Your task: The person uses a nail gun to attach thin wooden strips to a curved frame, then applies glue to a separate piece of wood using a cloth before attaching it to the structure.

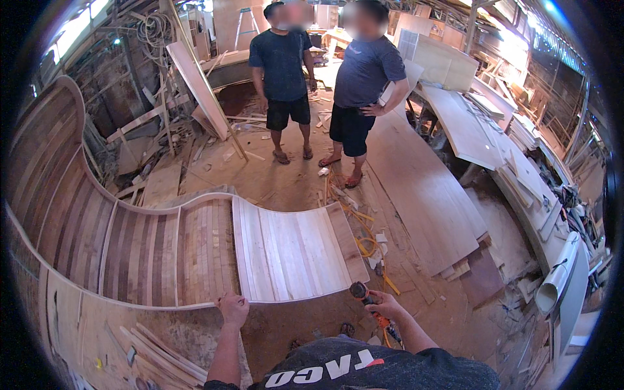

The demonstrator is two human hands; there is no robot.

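Note:
A long, curved wooden panel of glued slats (208,253) sweeps from the far left to the front middle. Its right-hand section is paler than the rest. My left hand (233,308) is closed on the panel's near rim, where the darker and paler slats meet. In my right hand (386,305) is an orange and black power tool (361,292), its round black head up beside the panel's near right corner. The head looks apart from the wood. I cannot tell the tool's exact kind.
Two people (281,71) (365,78) stand beyond the panel. Flat boards (422,188) lie to the right, near a white pipe (559,273). A yellow cord (370,244) and scraps litter the floor. Thin wood strips (162,354) lie at the lower left.

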